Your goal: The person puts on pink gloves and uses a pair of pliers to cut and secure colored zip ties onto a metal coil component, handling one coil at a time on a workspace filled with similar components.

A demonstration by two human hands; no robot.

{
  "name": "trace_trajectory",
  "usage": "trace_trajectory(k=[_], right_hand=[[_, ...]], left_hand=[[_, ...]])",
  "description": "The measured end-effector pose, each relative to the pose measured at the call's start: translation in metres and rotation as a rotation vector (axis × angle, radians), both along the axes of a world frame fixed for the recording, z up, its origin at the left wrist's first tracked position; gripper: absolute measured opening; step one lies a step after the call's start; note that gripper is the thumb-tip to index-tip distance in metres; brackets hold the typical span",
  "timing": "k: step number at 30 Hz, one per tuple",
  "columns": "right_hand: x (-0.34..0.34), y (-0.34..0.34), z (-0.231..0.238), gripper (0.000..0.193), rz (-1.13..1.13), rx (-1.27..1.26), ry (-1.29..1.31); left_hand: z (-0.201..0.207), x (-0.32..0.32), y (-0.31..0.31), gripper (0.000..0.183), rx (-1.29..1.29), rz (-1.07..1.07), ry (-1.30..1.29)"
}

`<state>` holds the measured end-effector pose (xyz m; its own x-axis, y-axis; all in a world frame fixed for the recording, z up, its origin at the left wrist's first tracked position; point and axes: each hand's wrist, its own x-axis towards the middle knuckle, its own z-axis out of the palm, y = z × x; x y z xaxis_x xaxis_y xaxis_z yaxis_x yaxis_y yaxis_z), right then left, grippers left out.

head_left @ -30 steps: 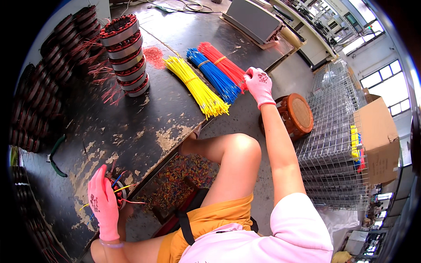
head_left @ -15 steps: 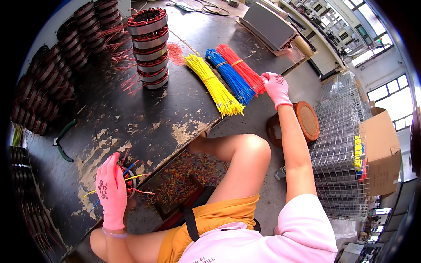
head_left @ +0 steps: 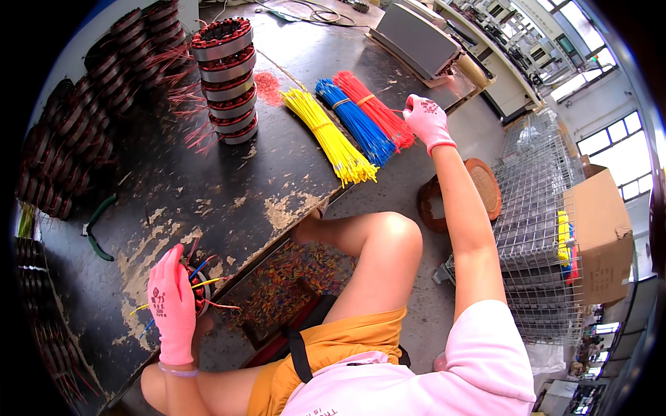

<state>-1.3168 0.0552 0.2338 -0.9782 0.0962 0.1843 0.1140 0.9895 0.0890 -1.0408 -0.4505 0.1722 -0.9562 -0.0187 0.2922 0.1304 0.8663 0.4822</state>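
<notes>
Since the earlier frame the right hand [head_left: 427,119] in its pink knit glove has stayed at the far end of the wire bundles, while the left hand [head_left: 171,304], gloved the same, has risen a little at the near edge of the dark, scuffed desk [head_left: 229,187]; the whole scene now sits lower and nearer in view.

The right fingers are pinched narrow on a single thin red wire drawn from the bundle of red wires [head_left: 373,107]; just left of that bundle lies the bundle of blue wires [head_left: 355,123], touching it, and left of that again the longer bundle of yellow wires [head_left: 329,137], its tips over the desk edge. The left fingers are closed around a small round wound coil [head_left: 200,291] with red, blue and yellow leads sticking out; the coil is held at the desk's near edge.

Well left of the yellow bundle stands a stack of grey metal rings with red windings [head_left: 227,75], red leads splaying from it; beyond it, rows of dark wound coils [head_left: 83,132] line the desk's left side; green-handled pliers [head_left: 97,225] lie between those rows and the left hand. Under the desk edge, beside the bare knee [head_left: 388,236], a tray of coloured wire clippings [head_left: 291,288] shows; a wire mesh crate [head_left: 534,208] stands to the right of the forearm.
</notes>
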Motion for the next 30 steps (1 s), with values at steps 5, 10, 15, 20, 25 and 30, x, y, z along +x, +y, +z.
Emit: trace_trajectory(k=[5, 10, 15, 20, 25, 30], right_hand=[[0.009, 0.007, -0.005, 0.022, -0.007, -0.137, -0.074], [0.022, 0.017, -0.018, 0.024, -0.016, -0.207, 0.042], [0.048, 0.047, -0.017, 0.023, -0.041, -0.485, 0.110], [0.098, 0.031, 0.016, 0.017, 0.077, -0.699, 0.272], [0.151, 0.023, 0.012, 0.007, 0.175, -0.988, 0.407], [0.186, -0.060, 0.018, 0.007, 0.271, -1.197, 0.257]], left_hand=[[0.000, 0.000, 0.000, 0.034, 0.002, 0.000, -0.007], [-0.003, -0.001, 0.002, 0.033, -0.008, -0.011, -0.001], [0.000, -0.003, 0.005, 0.035, -0.020, 0.012, 0.029], [0.091, 0.018, 0.007, 0.033, 0.714, -0.133, 0.116], [0.180, 0.040, 0.041, 0.035, 1.026, -0.856, -0.016], [0.167, 0.067, 0.036, 0.030, 1.221, -1.066, 0.228]])
